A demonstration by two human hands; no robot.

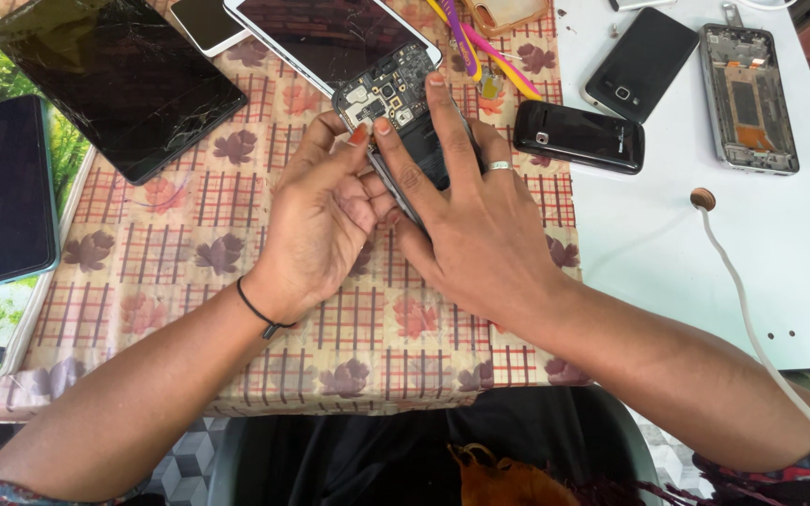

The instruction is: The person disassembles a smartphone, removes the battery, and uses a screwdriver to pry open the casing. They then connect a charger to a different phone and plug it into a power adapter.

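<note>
An opened phone (392, 97) with its back cover off shows a dark circuit board and camera parts. Both hands hold it just above the patterned tablecloth (199, 234). My left hand (319, 223) grips its left edge, thumb and fingertips near the board. My right hand (466, 211), with a ring on one finger, lies flat over the phone's lower half, with the index and middle fingers stretched onto the board. The phone's lower part is hidden beneath my right palm.
A cracked dark tablet (114, 80) and a dark phone (2, 192) lie at the left. Two white-edged devices (330, 33) sit at the top. On the white table (705, 253) lie two black phones (578, 136), a stripped phone frame (749, 98) and a white cable (752, 323).
</note>
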